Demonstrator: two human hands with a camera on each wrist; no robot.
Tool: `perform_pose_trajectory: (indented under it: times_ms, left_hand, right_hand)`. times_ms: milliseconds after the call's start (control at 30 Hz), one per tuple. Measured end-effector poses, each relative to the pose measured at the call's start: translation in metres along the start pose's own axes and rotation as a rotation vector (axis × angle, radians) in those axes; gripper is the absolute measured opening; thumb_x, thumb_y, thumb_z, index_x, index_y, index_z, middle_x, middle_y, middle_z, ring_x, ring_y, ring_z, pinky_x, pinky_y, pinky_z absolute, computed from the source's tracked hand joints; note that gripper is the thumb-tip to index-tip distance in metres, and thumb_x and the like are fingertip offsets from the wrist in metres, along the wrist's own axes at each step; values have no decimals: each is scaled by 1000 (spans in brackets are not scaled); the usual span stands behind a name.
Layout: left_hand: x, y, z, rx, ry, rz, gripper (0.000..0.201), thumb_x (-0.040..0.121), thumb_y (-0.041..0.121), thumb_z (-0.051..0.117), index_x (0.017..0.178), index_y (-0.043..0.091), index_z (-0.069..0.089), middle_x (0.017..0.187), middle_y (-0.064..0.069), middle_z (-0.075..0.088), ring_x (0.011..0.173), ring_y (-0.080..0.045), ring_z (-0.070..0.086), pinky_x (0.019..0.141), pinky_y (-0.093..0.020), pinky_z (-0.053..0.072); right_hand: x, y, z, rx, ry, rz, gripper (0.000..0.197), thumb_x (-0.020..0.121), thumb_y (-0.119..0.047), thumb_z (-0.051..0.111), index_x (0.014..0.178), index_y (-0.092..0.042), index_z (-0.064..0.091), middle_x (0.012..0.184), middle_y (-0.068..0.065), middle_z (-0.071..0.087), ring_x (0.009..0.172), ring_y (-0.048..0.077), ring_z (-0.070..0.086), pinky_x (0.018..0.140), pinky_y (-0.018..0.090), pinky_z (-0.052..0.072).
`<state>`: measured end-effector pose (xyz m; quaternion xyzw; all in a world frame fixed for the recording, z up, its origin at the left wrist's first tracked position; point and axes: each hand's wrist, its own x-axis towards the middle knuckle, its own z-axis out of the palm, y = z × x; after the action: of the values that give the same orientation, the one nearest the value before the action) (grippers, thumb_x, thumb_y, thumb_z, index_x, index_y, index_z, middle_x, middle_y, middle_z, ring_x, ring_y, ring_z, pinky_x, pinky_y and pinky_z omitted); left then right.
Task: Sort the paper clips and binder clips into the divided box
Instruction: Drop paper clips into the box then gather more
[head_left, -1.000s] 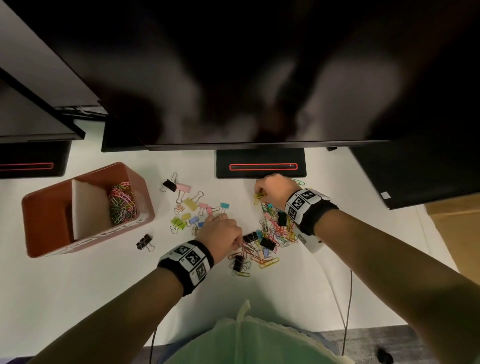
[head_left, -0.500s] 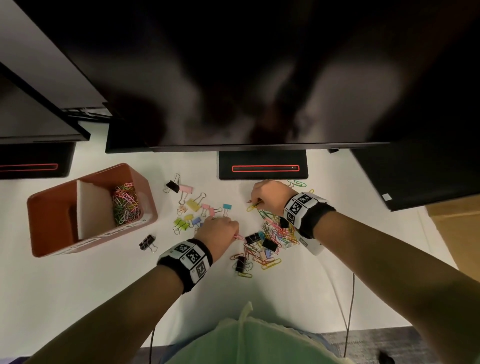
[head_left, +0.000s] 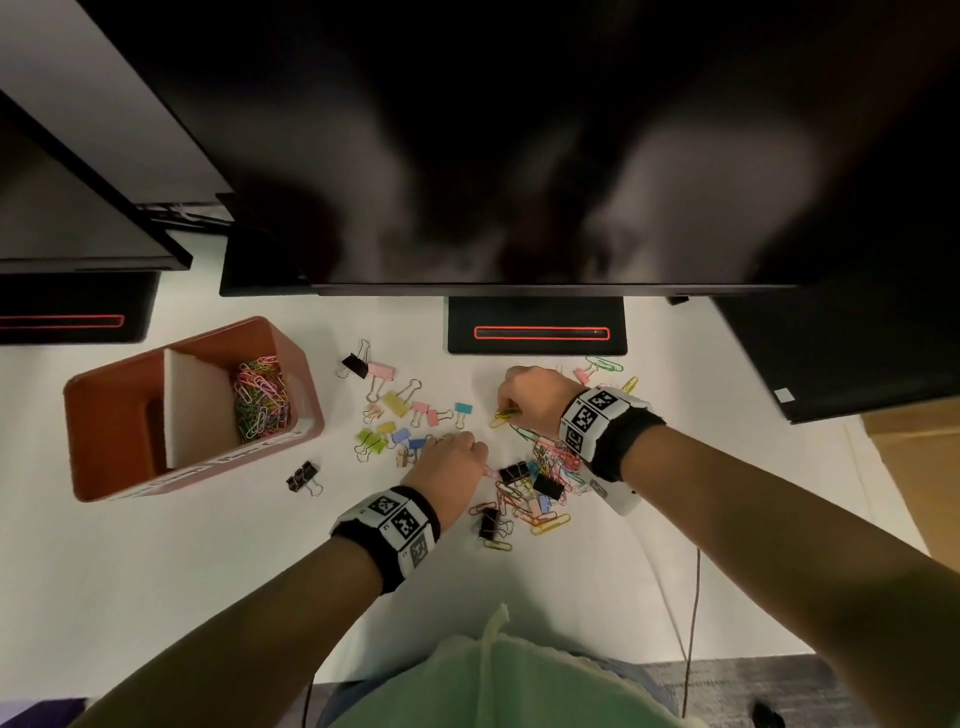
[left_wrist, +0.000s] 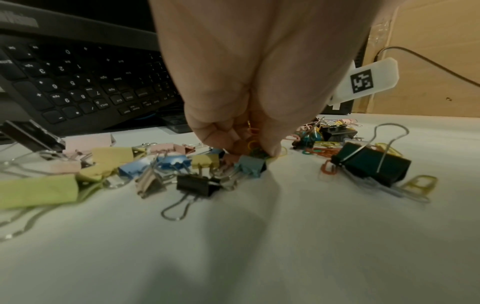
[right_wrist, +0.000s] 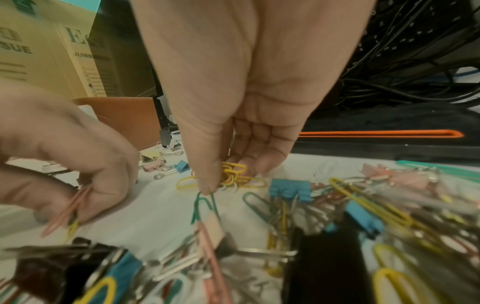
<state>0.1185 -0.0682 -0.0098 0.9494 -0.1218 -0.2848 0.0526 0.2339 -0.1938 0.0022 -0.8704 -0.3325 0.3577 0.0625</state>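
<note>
Both hands pinch paper clips: right hand (right_wrist: 233, 102) yellow bunch (right_wrist: 231, 174), left hand (head_left: 447, 467) pink one (right_wrist: 67, 207); tangled clips could drag binder clips (head_left: 530, 478) along.

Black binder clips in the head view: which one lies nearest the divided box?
The lone black binder clip just off the divided box, at its near right corner. The other black ones lie farther right: one above the pastel clips, the rest in the mixed pile.

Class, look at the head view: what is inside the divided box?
The divided box has a white divider. The right compartment holds coloured paper clips. The left compartment shows nothing inside; its near floor is hidden by the wall.
</note>
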Motion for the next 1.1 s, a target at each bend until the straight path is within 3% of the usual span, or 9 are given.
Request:
perform_pose_trajectory:
  times_ms: [167,300,400,467,533,700,800,933,1100]
  left_hand:
    - [-8,-14,0,-277,119,-21,19,89,2,45,104,11,52,105,-6,55,97,-24,53,79,-32,39]
    - [-37,-36,-33,-648,341,-86,12,93,11,45,95,10,57,94,-2,55,84,-17,57,77,-26,47]
    - [-69,-70,-60,-680,521,-170,12,92,11,49,98,8,59,96,-1,59,81,-12,54,74,-6,40]
    - [-91,-102,-73,-663,604,-252,15,92,11,51,102,7,60,98,-3,60,83,-13,54,69,-10,39]
    - [-107,-135,-77,-636,617,-358,16,92,14,50,105,8,59,104,-5,61,90,-17,55,78,-25,45]
    - [-122,-188,-75,-588,460,-611,14,90,20,55,96,7,60,95,-14,63,95,-29,58,83,-35,43]
    - [-120,-195,-70,-615,359,-588,11,85,18,62,90,8,61,93,-9,65,97,-28,59,86,-36,45]
    - [-127,-196,-75,-528,416,-575,36,88,14,56,124,8,53,126,-16,55,114,-30,53,101,-41,42]
    - [-142,-160,-76,-605,522,-271,36,86,15,60,122,20,55,116,2,52,98,-11,58,90,-27,47]
  right_hand:
    - [-2,-4,5,-8,6,-3,21,86,-13,57,107,-13,60,108,6,62,97,23,55,83,31,48]
    - [-5,-14,0,-58,31,6,23,87,-18,55,109,-16,60,107,5,64,98,24,57,84,34,50]
    - [-7,-34,-15,-44,105,-28,21,88,-20,55,108,-17,60,105,5,64,96,24,59,81,32,49]
    - [-7,-60,-32,-21,173,-89,20,88,-22,56,107,-17,60,105,5,65,94,23,60,81,33,50]
    - [-2,-95,-50,14,252,-163,20,89,-22,56,107,-16,60,105,5,65,94,23,60,83,36,51]
    - [41,-202,-65,114,391,-283,16,86,-20,57,101,-15,62,101,7,66,94,25,60,85,38,50]
    - [69,-238,-49,171,335,-205,27,88,-20,58,114,-11,57,111,11,64,102,26,60,87,34,48]
    - [67,-237,-35,337,397,-224,41,88,-25,60,126,-14,50,120,10,61,108,23,59,92,33,49]
    - [11,-163,-23,335,473,-258,21,91,-26,54,111,-19,60,106,0,64,84,10,59,79,26,51]
